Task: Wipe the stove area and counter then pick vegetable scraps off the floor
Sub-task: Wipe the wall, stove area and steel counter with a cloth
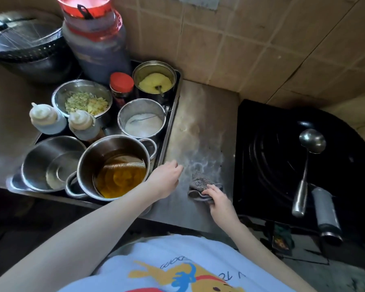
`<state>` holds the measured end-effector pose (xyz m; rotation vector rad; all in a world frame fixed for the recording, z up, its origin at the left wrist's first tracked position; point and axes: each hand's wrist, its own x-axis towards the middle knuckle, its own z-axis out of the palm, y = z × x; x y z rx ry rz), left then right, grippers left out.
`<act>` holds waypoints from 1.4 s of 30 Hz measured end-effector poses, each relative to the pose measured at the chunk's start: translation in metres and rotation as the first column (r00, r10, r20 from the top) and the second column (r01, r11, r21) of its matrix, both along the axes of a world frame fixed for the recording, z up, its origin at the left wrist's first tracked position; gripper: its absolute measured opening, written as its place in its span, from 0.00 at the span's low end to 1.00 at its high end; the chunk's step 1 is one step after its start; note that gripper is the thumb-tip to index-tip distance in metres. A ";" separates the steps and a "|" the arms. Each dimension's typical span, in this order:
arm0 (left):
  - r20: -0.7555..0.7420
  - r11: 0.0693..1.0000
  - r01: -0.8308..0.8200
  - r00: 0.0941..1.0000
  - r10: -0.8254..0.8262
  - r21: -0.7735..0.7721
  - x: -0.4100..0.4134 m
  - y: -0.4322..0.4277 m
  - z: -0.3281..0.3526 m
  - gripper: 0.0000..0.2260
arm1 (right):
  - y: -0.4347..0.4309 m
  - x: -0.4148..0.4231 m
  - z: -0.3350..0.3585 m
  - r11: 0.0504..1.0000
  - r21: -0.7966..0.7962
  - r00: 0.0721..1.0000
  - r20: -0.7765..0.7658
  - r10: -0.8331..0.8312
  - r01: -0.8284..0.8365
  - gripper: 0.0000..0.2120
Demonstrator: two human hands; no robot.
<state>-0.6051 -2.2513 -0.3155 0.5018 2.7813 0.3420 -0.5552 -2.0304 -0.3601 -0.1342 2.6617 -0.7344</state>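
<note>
Nearest the camera, the right hand (216,200) presses a crumpled grey cloth (200,186) onto the brushed-steel desk (198,123), fingers curled over the cloth's near edge and gripping it. The cloth sits in the bare strip between the tray on the left and the stove on the right, with a pale wet smear spreading away from it. The left hand (167,178) rests at the near right corner of the long steel tray (171,123), fingers loosely bent and holding nothing that I can see; whether it is bracing or nudging the tray I cannot tell.

On the tray, closest, is a steel two-handled pot of amber oil (114,165) with a strainer inside, very near the left forearm. Beyond it stand a round tin of white granules (142,120) and a tin of yellow paste (155,80).

To the right lies the black wok (293,157) on the stove, a steel ladle (308,165) resting in it.

To wipe well, I would keep the cloth flat under the palm and push in long overlapping passes toward the tiled wall, where brown staining shows. The left arm should stay clear of the oil pot, which looks easy to tip. The floor scraps are out of view, so that step seems to come later.
</note>
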 end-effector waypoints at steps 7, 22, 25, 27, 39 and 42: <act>0.015 0.998 0.060 0.998 -0.060 -0.022 -0.011 -0.003 0.002 0.12 | -0.007 -0.001 -0.001 0.999 -0.001 0.999 -0.007 -0.051 0.051 0.21; 0.003 0.976 0.199 0.980 -0.200 -0.083 -0.009 0.005 -0.005 0.09 | -0.004 0.034 -0.004 0.929 -0.001 0.929 -0.021 -0.369 0.369 0.25; -0.013 0.982 0.181 0.983 -0.182 -0.053 -0.009 0.003 -0.005 0.10 | -0.024 0.031 -0.004 0.960 0.070 0.962 -0.033 -0.270 0.272 0.24; -0.012 0.987 0.162 0.987 -0.162 -0.022 -0.009 0.001 -0.004 0.11 | -0.034 0.026 -0.003 0.972 0.090 0.976 -0.043 -0.215 0.219 0.23; -0.015 0.960 0.281 0.960 -0.281 -0.020 -0.005 -0.003 0.000 0.14 | -0.069 0.034 0.000 0.997 0.068 0.996 -0.080 -0.030 0.035 0.23; -0.016 0.953 0.303 0.953 -0.303 -0.008 -0.002 -0.002 0.001 0.15 | -0.067 0.039 -0.003 0.997 0.081 0.998 -0.059 0.001 0.004 0.26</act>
